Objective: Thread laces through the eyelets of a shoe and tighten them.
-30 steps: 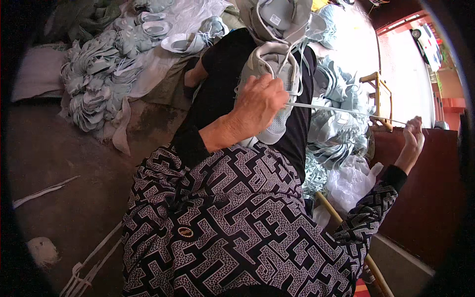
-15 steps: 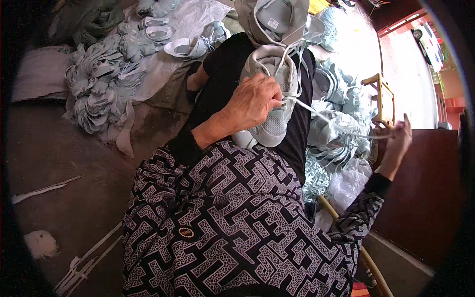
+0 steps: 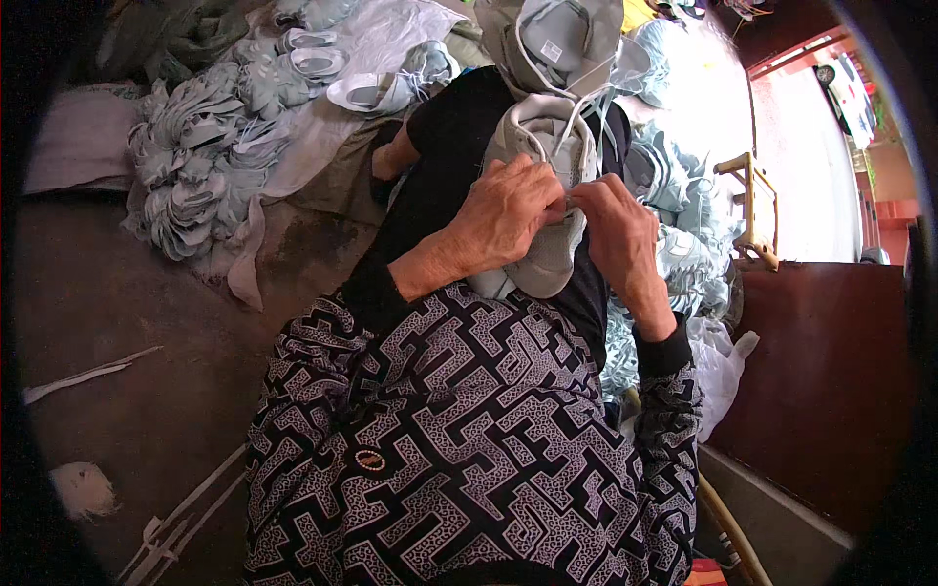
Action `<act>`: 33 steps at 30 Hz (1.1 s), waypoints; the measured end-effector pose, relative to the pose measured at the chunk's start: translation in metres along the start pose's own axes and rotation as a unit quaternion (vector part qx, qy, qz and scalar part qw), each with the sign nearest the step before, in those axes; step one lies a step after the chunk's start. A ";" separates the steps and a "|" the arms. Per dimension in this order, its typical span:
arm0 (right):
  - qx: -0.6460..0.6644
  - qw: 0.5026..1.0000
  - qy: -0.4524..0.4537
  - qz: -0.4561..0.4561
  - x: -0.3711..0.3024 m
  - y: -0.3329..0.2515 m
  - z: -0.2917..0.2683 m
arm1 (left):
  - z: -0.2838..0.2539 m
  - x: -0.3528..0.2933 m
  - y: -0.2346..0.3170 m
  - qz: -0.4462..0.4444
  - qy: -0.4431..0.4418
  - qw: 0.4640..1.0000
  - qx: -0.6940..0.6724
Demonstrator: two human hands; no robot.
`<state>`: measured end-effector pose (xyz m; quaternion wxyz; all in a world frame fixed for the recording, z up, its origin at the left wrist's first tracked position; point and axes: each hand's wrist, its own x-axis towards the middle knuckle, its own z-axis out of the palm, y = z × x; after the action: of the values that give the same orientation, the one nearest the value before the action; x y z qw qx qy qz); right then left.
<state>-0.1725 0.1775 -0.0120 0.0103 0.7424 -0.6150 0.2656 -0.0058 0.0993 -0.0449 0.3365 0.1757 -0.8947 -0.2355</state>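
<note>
Where discernible, two hands [image 3: 510, 213] [image 3: 623, 234]: one shoe [image 3: 549, 264]

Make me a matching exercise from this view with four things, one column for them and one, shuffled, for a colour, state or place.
Column one
1. Sneaker at the fingertips of the left hand and right hand
2. Plastic bag
3. Car
4. Flat panel

Column two
A. Dark red
B. Outdoors, at the picture's upper right
C. Over the black trousers
D. White and crumpled

Right pairs: 1-C, 2-D, 3-B, 4-A
</note>
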 end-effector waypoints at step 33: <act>0.187 0.965 0.108 0.148 -0.036 0.019 -0.016 | -0.055 -0.033 0.021 -0.029 0.113 0.943 -0.310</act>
<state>-0.1994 0.2108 -0.0187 -0.1020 0.5987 -0.6524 0.4533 0.0520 0.1157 -0.0147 0.4664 0.1144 -0.7278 -0.4896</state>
